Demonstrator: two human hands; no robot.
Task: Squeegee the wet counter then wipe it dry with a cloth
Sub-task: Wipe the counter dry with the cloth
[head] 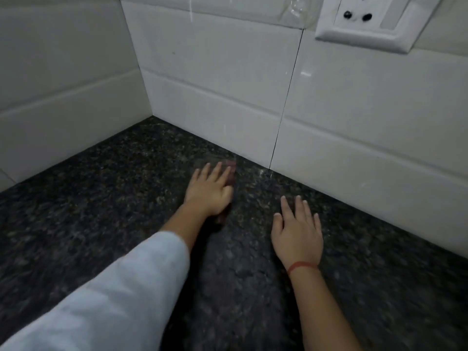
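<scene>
Lower left of the frame: a pale sleeve covers the left forearm, running up toward centre; lower right: a bare right forearm with a red thread at the wrist; both lie over the dark speckled granite counter, which fills the lower half of the frame; right hand, right of centre, lies flat and palm down on the stone, fingers spread, holding nothing; left hand, at centre and slightly farther, presses fingers-extended on a blurred reddish-brown item showing at its right edge and beneath the palm; whether cloth or squeegee cannot be told; beyond, white tiled walls meet in a corner at upper left; a white socket plate sits upper right.
</scene>
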